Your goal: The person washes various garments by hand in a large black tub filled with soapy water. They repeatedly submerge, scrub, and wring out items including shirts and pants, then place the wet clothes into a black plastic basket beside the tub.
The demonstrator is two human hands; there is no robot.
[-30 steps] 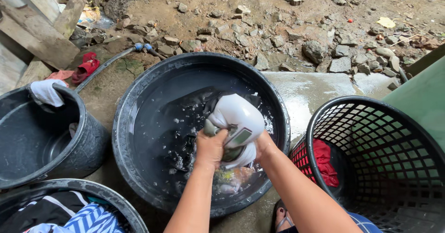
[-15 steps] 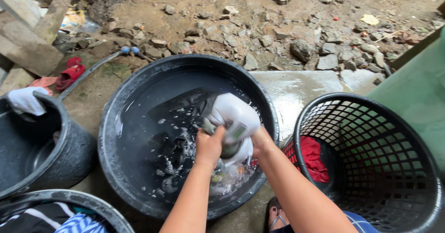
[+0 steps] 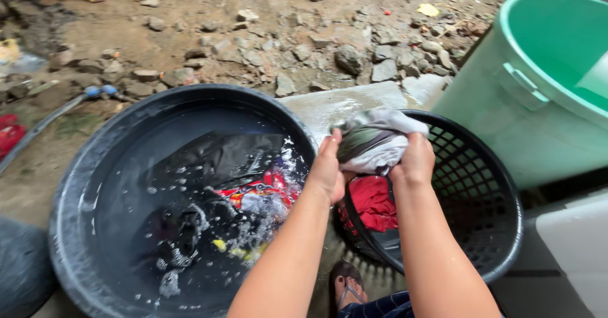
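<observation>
Hands, left [image 3: 328, 172] and right [image 3: 415, 160], squeeze a balled grey-white cloth [image 3: 373, 139] just above the black basket [image 3: 500, 185] rim (red garment [image 3: 373, 198] below), so a slip could probably drop it outside.

No packages, labels, signs or screens show anywhere in the frame, from the rubble at the top to the tubs below.

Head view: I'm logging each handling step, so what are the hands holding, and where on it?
Both hands, left hand and right hand, hold a wrung grey-white cloth, gripping its lower sides above the black basket.
</observation>
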